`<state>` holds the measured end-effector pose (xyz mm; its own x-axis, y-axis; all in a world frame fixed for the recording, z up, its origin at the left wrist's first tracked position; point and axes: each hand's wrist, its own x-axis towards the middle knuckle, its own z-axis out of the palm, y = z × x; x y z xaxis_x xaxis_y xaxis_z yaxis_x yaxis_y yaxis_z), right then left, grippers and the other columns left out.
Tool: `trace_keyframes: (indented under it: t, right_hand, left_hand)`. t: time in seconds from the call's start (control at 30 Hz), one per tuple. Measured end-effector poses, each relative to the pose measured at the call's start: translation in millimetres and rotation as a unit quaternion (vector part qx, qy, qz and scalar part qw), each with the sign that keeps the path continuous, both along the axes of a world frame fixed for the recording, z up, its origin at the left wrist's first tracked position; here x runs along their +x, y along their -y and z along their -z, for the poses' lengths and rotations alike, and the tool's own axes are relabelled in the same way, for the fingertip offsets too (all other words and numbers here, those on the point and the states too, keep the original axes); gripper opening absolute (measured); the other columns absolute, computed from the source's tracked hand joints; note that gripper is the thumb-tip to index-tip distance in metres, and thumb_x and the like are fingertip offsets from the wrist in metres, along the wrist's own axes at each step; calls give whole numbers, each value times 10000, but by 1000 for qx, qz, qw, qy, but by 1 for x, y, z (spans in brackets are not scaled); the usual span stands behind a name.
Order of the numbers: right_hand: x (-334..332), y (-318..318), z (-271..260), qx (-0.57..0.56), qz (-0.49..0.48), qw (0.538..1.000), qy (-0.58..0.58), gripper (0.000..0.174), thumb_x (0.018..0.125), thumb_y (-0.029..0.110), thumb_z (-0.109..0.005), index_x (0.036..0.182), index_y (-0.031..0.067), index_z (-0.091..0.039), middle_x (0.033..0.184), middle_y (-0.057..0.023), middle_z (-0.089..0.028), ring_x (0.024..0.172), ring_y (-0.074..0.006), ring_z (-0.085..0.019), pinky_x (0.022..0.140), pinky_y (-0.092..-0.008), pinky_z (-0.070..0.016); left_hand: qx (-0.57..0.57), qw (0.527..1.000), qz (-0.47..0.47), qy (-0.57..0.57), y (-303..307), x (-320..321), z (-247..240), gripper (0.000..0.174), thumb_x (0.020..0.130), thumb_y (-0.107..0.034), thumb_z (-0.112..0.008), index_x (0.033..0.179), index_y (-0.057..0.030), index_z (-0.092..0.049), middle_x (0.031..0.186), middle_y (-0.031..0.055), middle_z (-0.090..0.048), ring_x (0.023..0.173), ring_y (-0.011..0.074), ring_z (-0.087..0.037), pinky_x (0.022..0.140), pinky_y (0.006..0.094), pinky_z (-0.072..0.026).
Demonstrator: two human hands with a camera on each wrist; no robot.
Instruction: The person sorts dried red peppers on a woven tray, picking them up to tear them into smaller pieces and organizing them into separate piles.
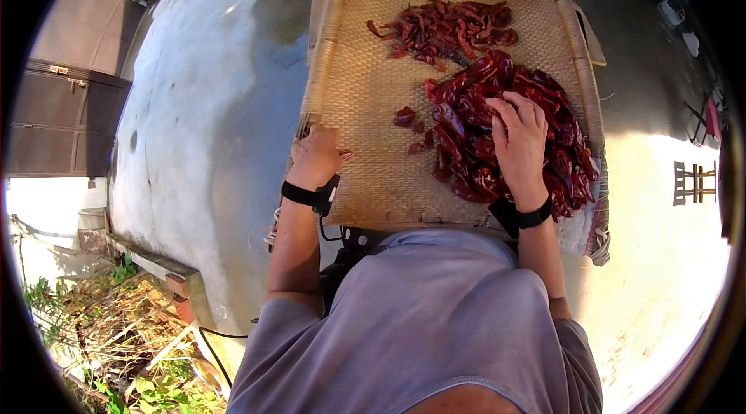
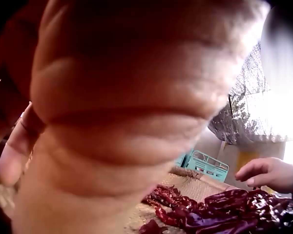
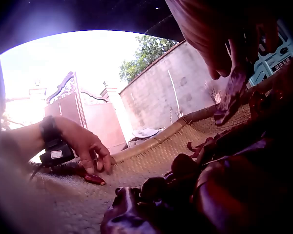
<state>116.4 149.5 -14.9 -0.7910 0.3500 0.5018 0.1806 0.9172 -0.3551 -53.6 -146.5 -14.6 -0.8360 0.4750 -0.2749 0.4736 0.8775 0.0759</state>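
Note:
My left hand (image 1: 315, 156) is at the left rim of a woven tray (image 1: 361, 111), its fingers bent around a small red chili piece (image 3: 94, 180) at the fingertips. My right hand (image 1: 519, 138) is over a heap of glossy dark-red dried chilies (image 1: 466, 115) on the tray's right side. In the right wrist view, a wrinkled chili (image 3: 232, 95) hangs from the right hand's fingers. A smaller heap of flattened red chili pieces (image 1: 451, 29) lies toward the far rim. Some loose bits (image 1: 405, 116) sit left of the large heap. My left palm fills most of the left wrist view.
The tray has a raised, bound rim and stands close against my torso. Beyond it show a teal crate (image 2: 207, 165), a wall (image 3: 156, 87) and a metal gate (image 3: 68, 105). Concrete ground (image 1: 202, 103) spreads to the left, with plants (image 1: 155, 394) at the lower left.

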Motion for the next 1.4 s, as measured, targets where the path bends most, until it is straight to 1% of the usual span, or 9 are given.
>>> trace_keyframes:
  t: [0.23,0.33,0.53,0.63,0.73,0.93,1.13,1.23,1.4]
  right_hand:
    - [8,4,3,-70,-19,997,11,257,922,71,-633,1172,113,-680,1214,-66,-633,1192,-296,-536,1020,-434,-413]
    - [10,5,0,-85,-20,996,-7,255,921,62,-630,1167,107,-682,1208,-67,-642,1180,-297,-546,1015,-427,-423]
    - [9,8,-2,-102,-38,994,-23,251,913,42,-633,1152,102,-685,1186,-73,-651,1156,-299,-563,1001,-426,-446]
    - [10,8,0,-98,-41,994,-23,244,915,38,-632,1147,93,-684,1180,-77,-651,1137,-303,-571,993,-429,-456]
    - [12,9,-1,-101,-37,994,-19,239,918,32,-629,1145,84,-682,1171,-80,-651,1122,-307,-576,974,-425,-471]
    - [15,6,-3,-109,-37,993,-31,232,914,19,-627,1132,73,-684,1163,-85,-652,1113,-308,-577,950,-417,-489]
    - [13,9,0,-120,-50,991,-39,228,909,16,-625,1120,72,-687,1149,-90,-657,1088,-306,-587,934,-405,-500]
    - [15,11,-2,-134,-48,989,-33,233,907,14,-622,1120,78,-688,1152,-92,-656,1074,-306,-593,927,-399,-505]
    - [18,11,-1,-168,-48,984,-43,217,917,13,-619,1113,76,-687,1157,-105,-654,1060,-309,-615,903,-388,-516]
  left_hand:
    - [17,999,10,38,1,-2,14,370,855,-425,-741,1025,-102,-677,940,175,-693,902,393,-694,742,501,-529]
    - [132,987,29,82,-11,3,-1,268,938,-350,-669,1037,-102,-661,941,172,-693,917,375,-676,776,461,-512]
    - [313,933,148,99,-55,22,-1,309,972,-282,-613,1255,-158,-599,954,177,-689,895,382,-671,775,465,-515]
    - [242,947,204,61,-79,37,1,331,960,-278,-621,1269,-160,-602,957,185,-668,901,391,-660,782,470,-522]
    - [229,946,200,115,-97,57,-12,321,957,-269,-623,1258,-160,-611,1048,174,-630,935,388,-644,802,466,-527]
    - [256,940,176,140,-105,48,8,371,937,-145,-603,1307,-141,-579,1236,145,-545,1013,376,-625,852,456,-526]
    - [309,911,268,50,-123,24,33,489,891,-27,-576,1366,-137,-542,1251,125,-552,1052,372,-628,858,457,-528]
    - [321,903,285,35,-135,24,41,442,871,0,-577,1298,-116,-562,1251,130,-549,1049,374,-627,842,482,-519]
    - [242,935,254,53,-143,24,31,298,858,-9,-604,1142,-90,-565,1171,124,-581,997,382,-629,792,494,-509]
